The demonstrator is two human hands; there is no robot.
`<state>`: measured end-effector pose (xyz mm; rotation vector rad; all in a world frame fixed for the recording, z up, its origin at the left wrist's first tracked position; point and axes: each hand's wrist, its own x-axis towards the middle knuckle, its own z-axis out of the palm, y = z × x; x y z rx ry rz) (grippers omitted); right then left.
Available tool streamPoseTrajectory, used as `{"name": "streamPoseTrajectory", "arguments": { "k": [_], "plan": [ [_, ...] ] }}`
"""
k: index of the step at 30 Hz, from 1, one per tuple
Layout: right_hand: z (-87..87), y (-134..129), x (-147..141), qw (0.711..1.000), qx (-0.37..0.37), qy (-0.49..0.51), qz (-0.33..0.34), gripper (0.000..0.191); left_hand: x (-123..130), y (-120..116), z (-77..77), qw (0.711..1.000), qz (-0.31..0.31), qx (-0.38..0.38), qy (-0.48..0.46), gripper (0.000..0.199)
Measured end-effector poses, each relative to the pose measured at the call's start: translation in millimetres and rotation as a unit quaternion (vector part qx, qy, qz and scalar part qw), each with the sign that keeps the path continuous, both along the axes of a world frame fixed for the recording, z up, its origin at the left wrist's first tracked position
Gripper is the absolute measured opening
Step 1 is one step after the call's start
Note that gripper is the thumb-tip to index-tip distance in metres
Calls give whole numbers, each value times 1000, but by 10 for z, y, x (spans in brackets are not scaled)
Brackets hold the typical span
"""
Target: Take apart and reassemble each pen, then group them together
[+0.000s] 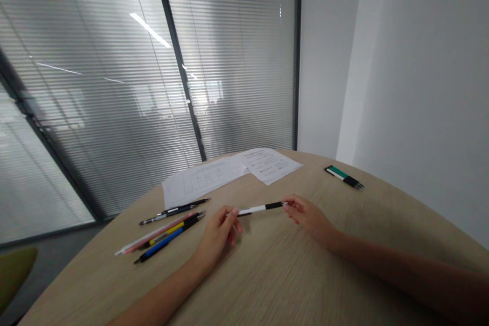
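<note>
A white pen with a black grip [258,209] is stretched between my two hands, just above the wooden table [267,275]. Its clip end is pinched by the thumb and fingers of my left hand [221,232]. At the tip end, the fingertips of my right hand [305,215] are closed on it. To the left of my left hand lie several pens side by side, among them a blue one [162,245], a yellow one [167,233] and black ones [173,211].
Two printed sheets of paper [206,178] [272,165] lie towards the table's far edge, overlapping slightly. A small group of green, white and black pens [344,177] rests at the right. Behind the table stand a glass partition with blinds and a white wall.
</note>
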<state>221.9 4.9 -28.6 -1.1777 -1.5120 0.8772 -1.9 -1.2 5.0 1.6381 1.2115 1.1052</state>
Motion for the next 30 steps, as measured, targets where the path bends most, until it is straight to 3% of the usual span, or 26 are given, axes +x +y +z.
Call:
{"name": "streamPoseTrajectory", "arguments": {
  "k": [7,12,19,24,27,30],
  "plan": [
    [7,12,-8,999,-27,27,17,19,16,-6,31,999,-2,17,-32,27],
    [1,14,-2,1000,-18,-23,5,29,17,8,11,999,-13,14,-42,24],
    [-55,45,38,997,-13,-74,-11,27,32,-44,53,999,-2,14,-35,26],
    [-43,36,0,999,-13,1,31,13,33,-59,72,999,23,19,-30,30],
    [-30,34,-34,998,-16,51,36,16,23,-36,55,999,15,20,-38,30],
    [-34,35,-27,999,-17,34,26,16,20,-21,44,999,7,19,-42,29]
  ]
}}
